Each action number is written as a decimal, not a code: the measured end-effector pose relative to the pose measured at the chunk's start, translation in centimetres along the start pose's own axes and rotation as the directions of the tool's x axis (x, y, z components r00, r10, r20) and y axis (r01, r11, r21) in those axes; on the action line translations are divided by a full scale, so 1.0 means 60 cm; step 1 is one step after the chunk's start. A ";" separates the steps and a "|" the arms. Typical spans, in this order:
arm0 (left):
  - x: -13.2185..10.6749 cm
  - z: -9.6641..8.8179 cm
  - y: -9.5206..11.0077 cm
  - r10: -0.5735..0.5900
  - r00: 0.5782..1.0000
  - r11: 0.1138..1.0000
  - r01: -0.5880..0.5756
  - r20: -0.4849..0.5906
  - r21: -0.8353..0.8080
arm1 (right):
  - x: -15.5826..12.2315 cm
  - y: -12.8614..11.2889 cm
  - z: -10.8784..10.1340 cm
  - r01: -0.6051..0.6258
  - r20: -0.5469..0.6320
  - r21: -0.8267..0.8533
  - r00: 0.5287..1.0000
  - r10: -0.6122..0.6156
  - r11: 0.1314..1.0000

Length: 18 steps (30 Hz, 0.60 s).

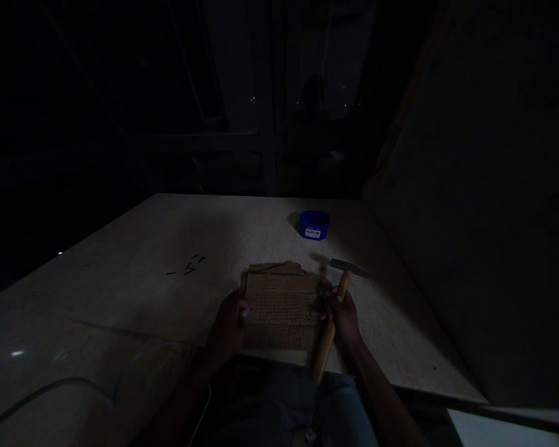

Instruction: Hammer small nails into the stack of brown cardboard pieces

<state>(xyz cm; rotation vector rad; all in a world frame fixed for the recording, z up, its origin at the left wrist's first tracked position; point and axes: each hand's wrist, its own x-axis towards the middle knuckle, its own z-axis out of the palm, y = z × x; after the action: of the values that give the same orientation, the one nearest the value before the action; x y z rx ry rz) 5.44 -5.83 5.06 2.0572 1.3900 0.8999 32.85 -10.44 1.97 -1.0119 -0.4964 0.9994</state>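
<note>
A brown piece of cardboard (282, 304), marked with rows of small dots or holes, sits at the near edge of the table, with more cardboard layers behind it. My left hand (229, 320) is closed on its left edge. In my right hand (345, 316) is a hammer (325, 351), gripped by its wooden handle beside the right edge of the cardboard. The hammer's metal head points away from me, and its handle end reaches back toward my lap. Whether my right fingers also pinch the cardboard is too dark to tell.
Several dark, thin nail-like pieces (189, 268) lie on the pale table (242, 230) to the left. A blue tub (314, 225) with a white label stands toward the back. A cable (69, 380) runs along the lower left. A wall (484, 248) borders the right side.
</note>
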 end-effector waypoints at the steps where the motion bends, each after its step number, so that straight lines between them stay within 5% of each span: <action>1: 0.005 -0.004 0.002 0.029 0.999 1.000 -0.029 -0.022 0.007 | 0.000 -0.001 -0.001 -0.005 -0.007 0.043 1.000 0.005 0.999; 10: 0.102 0.003 0.024 0.119 0.991 0.990 -0.113 0.063 -0.088 | -0.005 -0.014 -0.001 -0.098 -0.044 0.136 0.994 0.105 0.986; 18: 0.165 0.038 0.032 0.185 0.942 0.980 -0.154 0.281 -0.128 | -0.007 -0.023 0.002 -0.117 -0.036 0.072 0.992 0.119 0.991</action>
<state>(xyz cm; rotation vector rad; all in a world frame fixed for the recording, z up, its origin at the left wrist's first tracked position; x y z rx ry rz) 10.93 2.63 7.38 2.1509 1.0013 0.6840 33.15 -10.97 3.26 -1.0060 -0.3692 1.0922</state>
